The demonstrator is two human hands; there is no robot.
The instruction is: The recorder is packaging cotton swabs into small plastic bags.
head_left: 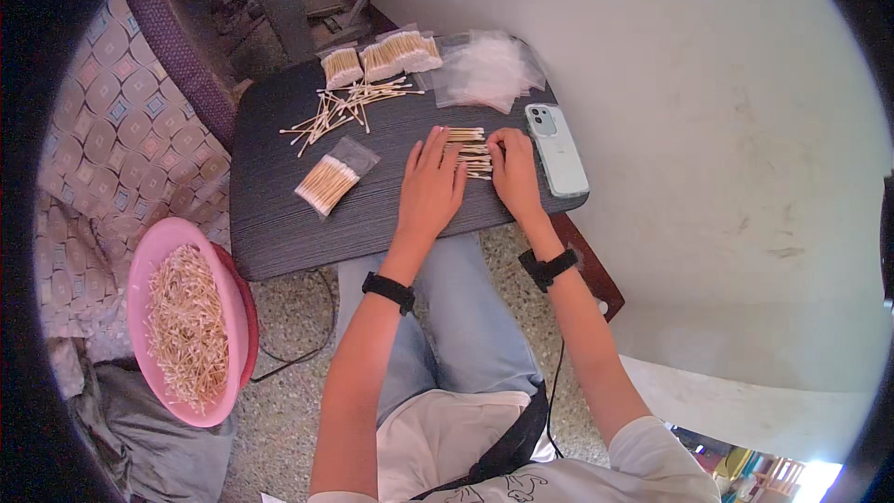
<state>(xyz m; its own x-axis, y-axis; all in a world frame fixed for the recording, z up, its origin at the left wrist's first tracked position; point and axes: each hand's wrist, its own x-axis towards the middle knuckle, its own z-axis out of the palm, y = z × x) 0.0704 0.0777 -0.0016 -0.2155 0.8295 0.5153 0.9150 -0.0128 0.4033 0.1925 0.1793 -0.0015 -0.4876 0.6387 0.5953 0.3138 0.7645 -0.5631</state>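
Observation:
A small row of cotton swabs (478,164) lies crosswise on the dark table between my two hands. My left hand (432,173) rests flat at their left ends, its fingers stretched out and covering part of them. At the right ends, my right hand (512,168) has its fingers curled in against the swabs. Left of my left hand lies a clear bag of swabs (328,183). Loose swabs (346,112) are scattered behind it. Several filled bags (396,54) stand along the far edge, beside a pile of clear plastic bags (489,73).
A pale green phone (559,151) lies at the right edge of the black table (317,242), close to my right hand. On the left, lower than the tabletop, a pink basin (140,317) holds a heap of loose swabs. A pale wall (708,130) rises on the right.

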